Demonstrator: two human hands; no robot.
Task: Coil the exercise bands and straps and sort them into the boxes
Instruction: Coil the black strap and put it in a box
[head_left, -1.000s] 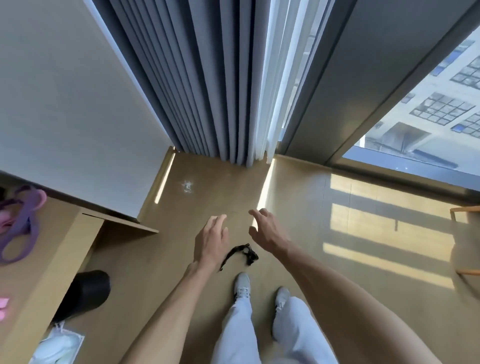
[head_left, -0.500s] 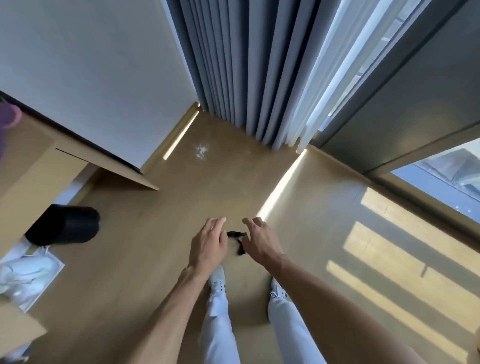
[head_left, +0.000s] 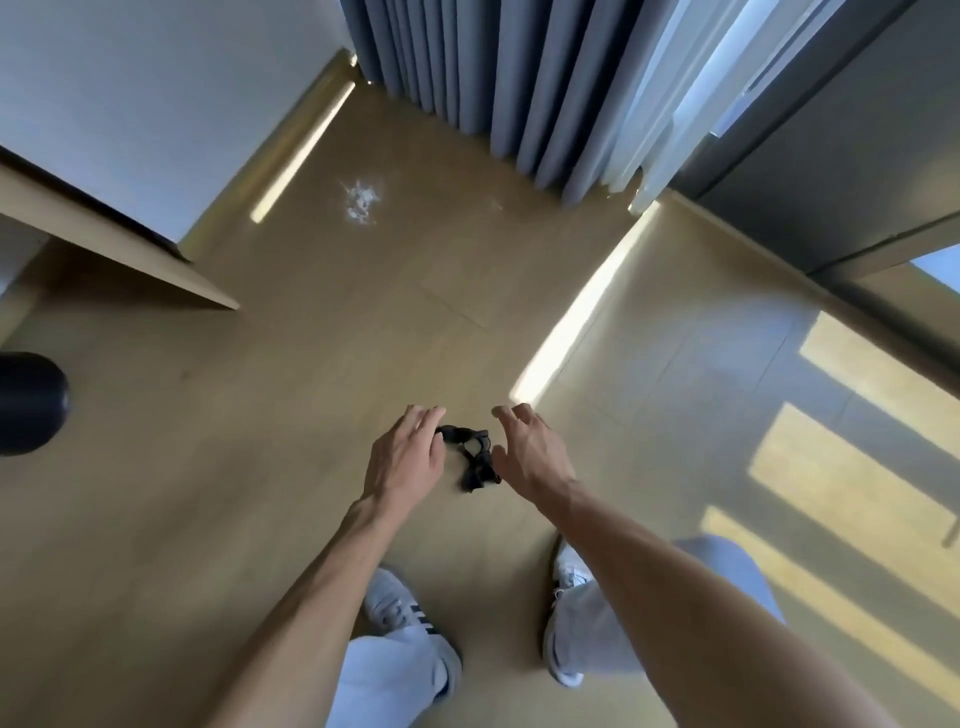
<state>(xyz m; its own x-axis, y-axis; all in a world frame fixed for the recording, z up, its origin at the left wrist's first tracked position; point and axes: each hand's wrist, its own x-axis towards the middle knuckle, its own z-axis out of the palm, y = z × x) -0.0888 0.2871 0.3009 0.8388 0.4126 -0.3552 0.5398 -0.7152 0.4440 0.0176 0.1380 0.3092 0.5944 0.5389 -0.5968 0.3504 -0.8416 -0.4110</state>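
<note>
A crumpled black strap lay on the smooth tan floor, between the hands. The left hand reached down, fingers loosely spread, their tips at the strap's near end; whether they pinched it could not be told. The right hand hovered just beside it, fingers spread and relaxed. Both bare arms stretched forward above white shoes. Pleated grey curtains hung beyond.
</note>
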